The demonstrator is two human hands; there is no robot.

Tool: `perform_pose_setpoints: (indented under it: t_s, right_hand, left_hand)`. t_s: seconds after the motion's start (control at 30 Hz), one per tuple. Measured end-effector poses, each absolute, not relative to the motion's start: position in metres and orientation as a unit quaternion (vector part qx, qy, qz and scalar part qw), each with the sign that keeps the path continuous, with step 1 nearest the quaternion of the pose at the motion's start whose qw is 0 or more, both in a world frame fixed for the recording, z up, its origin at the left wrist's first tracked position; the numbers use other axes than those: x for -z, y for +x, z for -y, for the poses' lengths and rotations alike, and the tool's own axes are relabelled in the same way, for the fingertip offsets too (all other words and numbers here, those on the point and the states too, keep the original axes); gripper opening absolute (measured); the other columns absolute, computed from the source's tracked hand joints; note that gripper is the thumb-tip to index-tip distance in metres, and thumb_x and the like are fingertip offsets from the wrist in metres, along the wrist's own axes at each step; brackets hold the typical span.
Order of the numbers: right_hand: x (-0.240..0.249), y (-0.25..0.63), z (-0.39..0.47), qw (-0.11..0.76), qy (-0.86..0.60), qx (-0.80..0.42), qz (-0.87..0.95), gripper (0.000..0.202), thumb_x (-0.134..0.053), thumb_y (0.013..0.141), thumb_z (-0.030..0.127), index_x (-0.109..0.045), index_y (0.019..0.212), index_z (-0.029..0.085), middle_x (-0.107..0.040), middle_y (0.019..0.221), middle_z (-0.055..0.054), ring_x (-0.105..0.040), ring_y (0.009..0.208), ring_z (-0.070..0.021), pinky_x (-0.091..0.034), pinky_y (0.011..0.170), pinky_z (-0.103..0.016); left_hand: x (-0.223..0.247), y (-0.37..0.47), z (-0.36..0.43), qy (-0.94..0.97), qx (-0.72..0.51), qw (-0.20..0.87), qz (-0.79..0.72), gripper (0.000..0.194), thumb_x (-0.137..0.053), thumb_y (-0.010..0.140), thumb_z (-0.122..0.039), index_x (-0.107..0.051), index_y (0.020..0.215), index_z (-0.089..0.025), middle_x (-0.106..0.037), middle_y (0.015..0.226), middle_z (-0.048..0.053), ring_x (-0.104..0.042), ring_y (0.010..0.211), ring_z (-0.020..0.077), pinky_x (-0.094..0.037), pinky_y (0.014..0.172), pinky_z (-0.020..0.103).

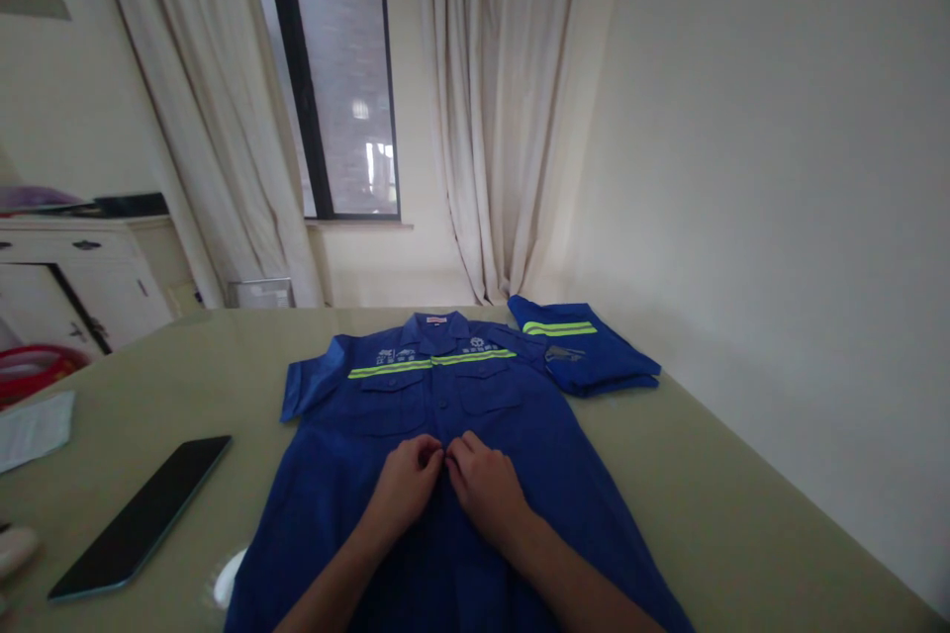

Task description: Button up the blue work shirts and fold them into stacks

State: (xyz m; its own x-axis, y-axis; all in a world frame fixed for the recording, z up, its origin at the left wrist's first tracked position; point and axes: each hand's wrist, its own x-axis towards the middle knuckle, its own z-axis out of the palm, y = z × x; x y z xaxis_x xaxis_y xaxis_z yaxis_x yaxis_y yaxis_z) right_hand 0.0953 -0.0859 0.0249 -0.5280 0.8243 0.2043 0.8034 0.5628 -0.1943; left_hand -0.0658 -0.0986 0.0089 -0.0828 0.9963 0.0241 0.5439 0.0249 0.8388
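A blue short-sleeved shirt with yellow-green stripes lies spread on the table, its collar toward the far edge. My left hand and my right hand meet at the shirt's front placket, below the chest pockets. The fingers of both hands are curled and pinched on the cloth, their tips almost touching. Any button between the fingertips is hidden. Beside the shirt's right shoulder lies a folded blue garment with a similar stripe.
The greenish table runs along the wall on the right. A dark tablet, a paper and a partly hidden white object are on the left. A red basket stands by the white cabinet.
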Motion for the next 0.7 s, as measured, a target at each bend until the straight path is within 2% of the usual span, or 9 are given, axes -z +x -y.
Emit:
perform_pose_setpoints:
  t_s: [0.1,0.23,0.37,0.47,0.57,0.63,0.7]
  right_hand:
    - [-0.019,0.097,0.081,0.152,-0.411,-0.014,0.899,0.019,-0.045,0.105,0.024,-0.064,0.101,0.022,-0.068,0.104,-0.003,-0.069,0.074,-0.0138,-0.043,0.061,-0.022]
    - [-0.015,0.100,0.076,0.193,-0.381,-0.022,0.904,0.020,-0.047,0.106,0.027,-0.065,0.098,0.022,-0.067,0.102,-0.001,-0.068,0.076,-0.0122,-0.042,0.062,-0.021]
    - [-0.017,0.101,0.075,0.233,-0.412,-0.045,0.880,0.021,-0.049,0.106,0.031,-0.067,0.098,0.023,-0.067,0.099,-0.001,-0.067,0.081,-0.0125,-0.044,0.067,-0.021]
    - [-0.019,0.102,0.074,0.238,-0.464,-0.064,0.851,0.017,-0.056,0.103,0.034,-0.065,0.094,0.023,-0.066,0.096,-0.001,-0.067,0.081,-0.0150,-0.046,0.069,-0.023]
    - [-0.020,0.104,0.072,0.277,-0.469,-0.082,0.835,0.012,-0.061,0.099,0.035,-0.064,0.099,0.023,-0.067,0.102,-0.003,-0.066,0.094,-0.0197,-0.050,0.081,-0.028]
    - [-0.020,0.105,0.073,0.312,-0.435,-0.105,0.838,0.019,-0.061,0.098,0.033,-0.064,0.113,0.023,-0.068,0.112,-0.005,-0.063,0.107,-0.0217,-0.049,0.092,-0.031]
    - [-0.022,0.104,0.075,0.318,-0.400,-0.133,0.849,0.028,-0.058,0.098,0.030,-0.062,0.125,0.023,-0.068,0.122,-0.006,-0.062,0.115,-0.0212,-0.047,0.099,-0.031]
  left_hand:
    - [-0.007,-0.066,0.101,0.617,-0.396,0.249,-0.633,0.026,-0.050,0.089,-0.036,-0.070,0.087,-0.019,-0.070,0.085,0.005,-0.065,0.079,0.0214,-0.048,0.074,0.031]
    - [-0.005,-0.065,0.103,0.601,-0.457,0.258,-0.603,0.027,-0.052,0.090,-0.042,-0.068,0.088,-0.020,-0.068,0.086,0.005,-0.063,0.081,0.0214,-0.048,0.077,0.031]
    - [-0.007,-0.066,0.102,0.569,-0.480,0.338,-0.576,0.037,-0.054,0.089,-0.053,-0.070,0.096,-0.019,-0.068,0.088,0.004,-0.062,0.081,0.0218,-0.049,0.069,0.028]
    - [-0.008,-0.069,0.101,0.602,-0.448,0.354,-0.558,0.039,-0.047,0.095,-0.049,-0.072,0.103,-0.020,-0.070,0.086,0.003,-0.061,0.075,0.0205,-0.048,0.067,0.029]
    - [-0.009,-0.071,0.105,0.677,-0.395,0.264,-0.562,0.039,-0.037,0.098,-0.032,-0.074,0.106,-0.022,-0.074,0.094,0.006,-0.064,0.085,0.0221,-0.050,0.081,0.033]
    - [-0.009,-0.069,0.110,0.709,-0.348,0.172,-0.589,0.039,-0.038,0.095,-0.022,-0.073,0.114,-0.023,-0.074,0.111,0.008,-0.064,0.103,0.0247,-0.048,0.095,0.039]
    - [-0.009,-0.065,0.117,0.726,-0.294,0.088,-0.615,0.042,-0.043,0.093,-0.020,-0.068,0.126,-0.022,-0.069,0.129,0.009,-0.059,0.122,0.0268,-0.040,0.110,0.046]
